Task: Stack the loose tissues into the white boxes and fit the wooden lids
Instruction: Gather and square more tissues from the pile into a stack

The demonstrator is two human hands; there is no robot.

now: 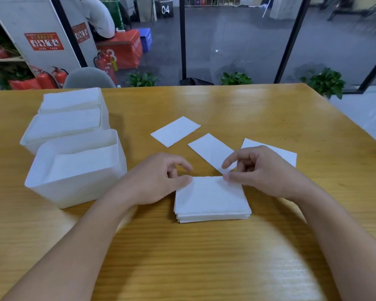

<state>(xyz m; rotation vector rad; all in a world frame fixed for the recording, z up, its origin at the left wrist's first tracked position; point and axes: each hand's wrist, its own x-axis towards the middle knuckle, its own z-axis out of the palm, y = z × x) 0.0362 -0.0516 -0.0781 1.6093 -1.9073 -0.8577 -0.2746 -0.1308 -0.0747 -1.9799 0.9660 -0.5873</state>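
Tissue pile (212,198): lower centre, light, soft, slippery; lift by opposite edges.
Left hand (159,179): grip pinching the top-left corner.
Right hand (258,170): grip pinching the top-right corner.

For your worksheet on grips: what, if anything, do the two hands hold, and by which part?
Both hands, left hand and right hand, pinch the tissue stack at its far edge, one grip near each far corner.
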